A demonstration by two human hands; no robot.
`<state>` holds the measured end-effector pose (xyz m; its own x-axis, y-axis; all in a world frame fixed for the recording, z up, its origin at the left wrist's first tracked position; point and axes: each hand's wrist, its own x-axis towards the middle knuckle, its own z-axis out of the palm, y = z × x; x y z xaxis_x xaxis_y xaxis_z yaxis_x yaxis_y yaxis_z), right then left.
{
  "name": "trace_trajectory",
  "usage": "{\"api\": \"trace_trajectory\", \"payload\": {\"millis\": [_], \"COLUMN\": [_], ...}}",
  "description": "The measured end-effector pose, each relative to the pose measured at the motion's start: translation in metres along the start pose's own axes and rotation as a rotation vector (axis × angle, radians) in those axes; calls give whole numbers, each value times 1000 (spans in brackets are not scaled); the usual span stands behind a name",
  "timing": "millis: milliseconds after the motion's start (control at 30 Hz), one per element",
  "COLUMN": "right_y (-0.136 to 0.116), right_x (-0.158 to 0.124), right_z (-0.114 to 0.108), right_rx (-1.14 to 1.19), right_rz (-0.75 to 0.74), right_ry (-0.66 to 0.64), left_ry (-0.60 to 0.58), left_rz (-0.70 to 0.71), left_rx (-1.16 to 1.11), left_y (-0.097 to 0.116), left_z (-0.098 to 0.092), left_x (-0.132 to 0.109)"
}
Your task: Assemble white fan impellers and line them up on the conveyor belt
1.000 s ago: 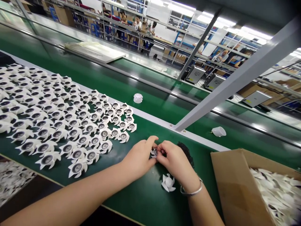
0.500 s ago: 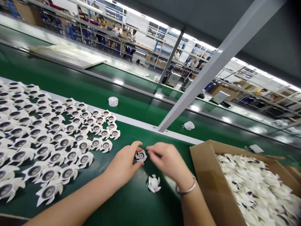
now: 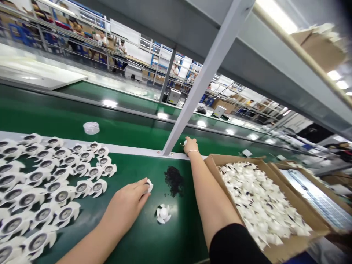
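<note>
hands [image 3: 125,205] [image 3: 191,146] on white plastic pieces [image 3: 149,186]

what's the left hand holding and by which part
A white plastic fan impeller, pinched at its edge by the fingertips of the left hand; the rest is hidden.

The fans [image 3: 62,196] set out on the belt are white moulded plastic, smooth with a soft sheen, and each hub carries a dull grey disc that looks like metal. The green conveyor belt [image 3: 143,234] is smooth and glossy, throwing back the ceiling lights. On it, a heap of black granules [image 3: 174,180] looks matt and rough. The cardboard box [image 3: 217,165] is plain brown and matt. The strut [image 3: 203,80] looks like pale grey painted metal, the bangle [image 3: 192,151] polished silvery metal, and the sleeve [image 3: 233,245] matt black cloth.
</note>
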<state>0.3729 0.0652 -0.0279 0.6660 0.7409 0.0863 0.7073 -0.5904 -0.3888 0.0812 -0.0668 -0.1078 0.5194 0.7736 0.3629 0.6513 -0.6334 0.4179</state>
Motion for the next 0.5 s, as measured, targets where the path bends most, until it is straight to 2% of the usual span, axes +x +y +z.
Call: {"api": "trace_trajectory", "payload": {"millis": [100,167,233,300,400,500], "right_y": [7,11,13,18,26,31], "right_x": [-19,-44,-76,-108,-141,-154], "right_z": [-12,-23,-30,-32,-25,-13], "right_rx": [62,118,192,357,706,828], "right_rz": [-27,-73,-152,-299,-573,-654], "right_ry": [98,176,194,120,-116,-309], "left_ry": [45,70,68,44,5,32], "left_rz": [34,46,41,-3,-111,-238], "left_rx": [16,10,-10,-49,-154,-321], "left_y": [-4,-5,-4,0,8,15], "left_z": [3,5,6,4,-5,-19], "left_x": [1,2,1,1,2,6]}}
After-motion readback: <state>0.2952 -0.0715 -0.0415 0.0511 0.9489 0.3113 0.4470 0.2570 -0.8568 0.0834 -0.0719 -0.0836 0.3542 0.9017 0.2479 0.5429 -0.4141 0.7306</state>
